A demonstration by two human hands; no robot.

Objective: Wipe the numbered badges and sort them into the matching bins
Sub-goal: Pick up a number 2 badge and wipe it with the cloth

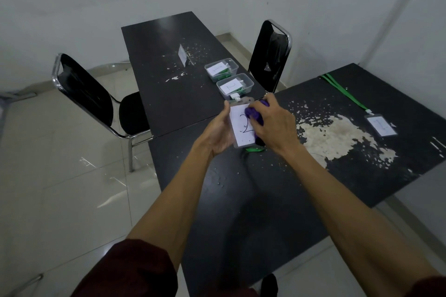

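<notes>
My left hand has its fingers clamped round the badge. My right hand has its fingers clamped on the purple cloth, pressed at the badge's two o'clock corner.

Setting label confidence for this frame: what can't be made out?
Head view only.
- Badge on the right table: number too faint and small to read.
- Held badge: right edge covered by purple cloth and right hand grip.
- Bin 1 and bin 2: contents mostly hidden under their paper labels, count unclear.
</notes>
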